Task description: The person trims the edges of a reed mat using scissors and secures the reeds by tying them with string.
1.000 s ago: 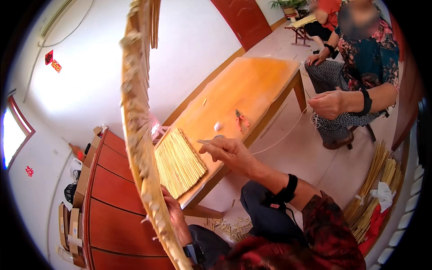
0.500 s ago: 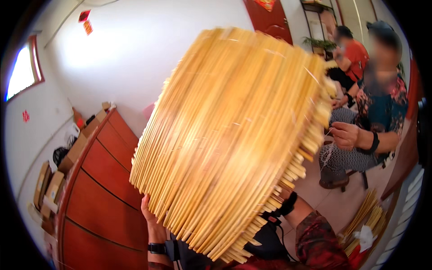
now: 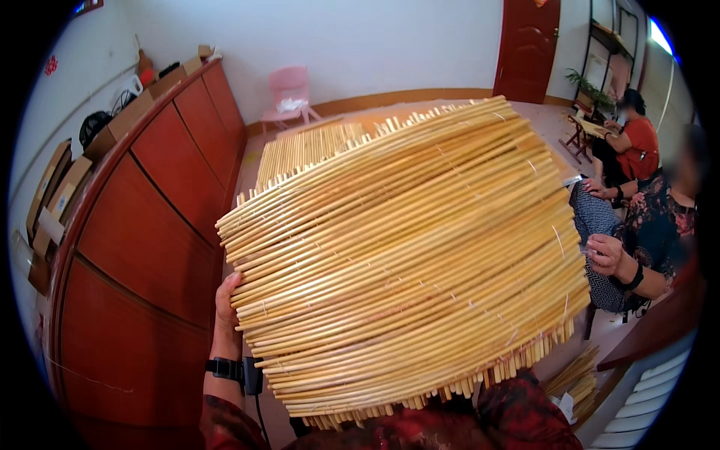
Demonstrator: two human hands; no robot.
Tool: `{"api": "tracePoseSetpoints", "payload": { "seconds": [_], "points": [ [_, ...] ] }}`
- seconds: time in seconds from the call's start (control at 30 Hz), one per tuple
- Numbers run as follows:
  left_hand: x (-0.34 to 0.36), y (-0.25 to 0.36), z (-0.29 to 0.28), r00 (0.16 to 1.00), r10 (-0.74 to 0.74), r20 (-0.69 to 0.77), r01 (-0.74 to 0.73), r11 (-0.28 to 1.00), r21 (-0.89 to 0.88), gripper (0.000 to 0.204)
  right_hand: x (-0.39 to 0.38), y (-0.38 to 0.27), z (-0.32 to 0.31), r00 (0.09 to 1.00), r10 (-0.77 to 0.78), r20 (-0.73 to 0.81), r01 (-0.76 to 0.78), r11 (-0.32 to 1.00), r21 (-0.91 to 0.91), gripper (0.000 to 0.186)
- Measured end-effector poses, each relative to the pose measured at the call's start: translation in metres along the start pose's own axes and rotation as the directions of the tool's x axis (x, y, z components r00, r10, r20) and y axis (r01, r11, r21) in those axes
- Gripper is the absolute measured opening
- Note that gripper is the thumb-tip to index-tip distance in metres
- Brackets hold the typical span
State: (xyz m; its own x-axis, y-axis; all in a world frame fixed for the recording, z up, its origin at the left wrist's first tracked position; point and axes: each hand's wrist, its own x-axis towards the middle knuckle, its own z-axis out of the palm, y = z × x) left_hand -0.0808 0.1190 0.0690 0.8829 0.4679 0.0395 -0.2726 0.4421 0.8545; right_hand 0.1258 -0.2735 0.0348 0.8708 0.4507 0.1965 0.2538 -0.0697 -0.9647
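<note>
A large curved mat of straw-coloured stalks [image 3: 405,270], tied in rows with thin pale thread, fills the middle of my view. I hold it up in front of me, its stalks running roughly left to right and rising a little to the right. At its left edge my left hand [image 3: 226,298] grips it, thumb along the stalk ends and the other fingers mostly hidden. Behind the mat's lower right part my right hand is out of sight; only the red-patterned sleeve [image 3: 521,409] shows below. Short uneven stalk ends stick out along the top and bottom edges.
Behind lies another stalk mat [image 3: 311,150]. A red cabinet [image 3: 142,217] lines the left, with boxes on top. A pink chair [image 3: 289,94] stands by the wall. Two people sit at right; the nearer one's hand [image 3: 604,253] is close to my mat. Loose stalks [image 3: 576,382] lie lower right.
The mat has turned clockwise and tilted down, its stalks going from steep to nearly level. My right wrist has gone behind it. The pink chair and the other mat have come into view.
</note>
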Motion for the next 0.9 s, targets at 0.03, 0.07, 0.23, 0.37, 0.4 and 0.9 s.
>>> {"api": "tracePoseSetpoints", "payload": {
  "seconds": [0.03, 0.07, 0.23, 0.37, 0.4, 0.9],
  "points": [
    [-0.005, -0.004, -0.004, 1.000, -0.011, -0.016, 0.011, 1.000, -0.015, 0.039, -0.004, 0.005, 0.001, 1.000, 0.015, 0.008, -0.015, 0.999, -0.050, 0.021],
    [-0.011, -0.008, -0.006, 0.998, -0.018, -0.052, 0.016, 0.999, -0.037, 0.039, -0.009, 0.010, 0.004, 0.999, 0.033, 0.010, -0.032, 0.995, -0.097, 0.021],
    [-0.035, -0.027, -0.041, 0.966, -0.068, -0.248, 0.065, 0.998, -0.019, 0.037, -0.022, 0.035, 0.017, 0.993, 0.078, 0.091, -0.054, 0.968, -0.245, 0.020],
    [-0.046, -0.024, -0.059, 0.943, -0.107, -0.316, 0.185, 0.955, 0.231, 0.034, -0.024, 0.038, 0.030, 0.987, 0.079, 0.143, -0.030, 0.947, -0.319, 0.019],
    [-0.043, -0.024, -0.047, 0.923, -0.161, -0.350, 0.252, 0.939, 0.233, 0.035, -0.023, 0.040, 0.028, 0.987, 0.076, 0.143, -0.023, 0.939, -0.344, 0.019],
    [-0.086, -0.050, 0.146, 0.868, -0.439, 0.233, -0.353, -0.215, 0.911, 0.068, -0.027, 0.052, 0.019, 0.972, 0.098, 0.212, 0.012, 0.885, -0.465, 0.018]
  ]
}}
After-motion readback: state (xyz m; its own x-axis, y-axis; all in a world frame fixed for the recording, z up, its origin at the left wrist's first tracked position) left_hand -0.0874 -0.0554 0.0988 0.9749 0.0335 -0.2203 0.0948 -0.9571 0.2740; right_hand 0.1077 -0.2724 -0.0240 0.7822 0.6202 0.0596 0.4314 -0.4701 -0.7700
